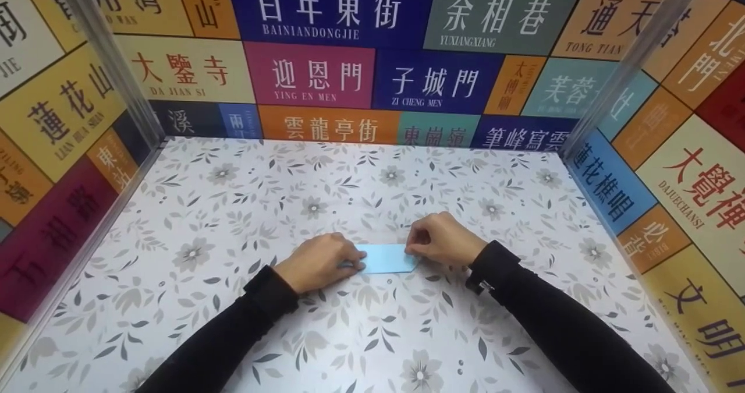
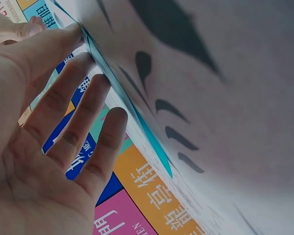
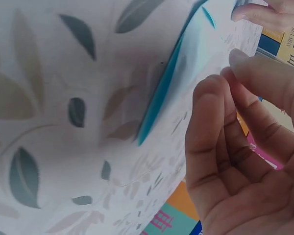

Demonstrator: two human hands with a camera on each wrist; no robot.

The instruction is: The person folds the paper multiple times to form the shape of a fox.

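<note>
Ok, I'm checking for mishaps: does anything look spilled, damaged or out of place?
Nothing stands out: on the table, the blue paper has slightly parted layers, ordinary for folded paper. No visible spill or tear.

long black sleeves [image 1: 218, 332]; wide black band [image 1: 272, 291] round each wrist; small silvery piece [image 1: 485, 288] at right wrist.

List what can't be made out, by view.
Head: left end of the light-blue folded paper strip, mostly covered by the bare left hand.
Head: whether the bare right hand pinches the strip; fingers block that.
Left wrist: strip's full shape, nearly edge-on.
Right wrist: most of left hand, off-frame.
</note>
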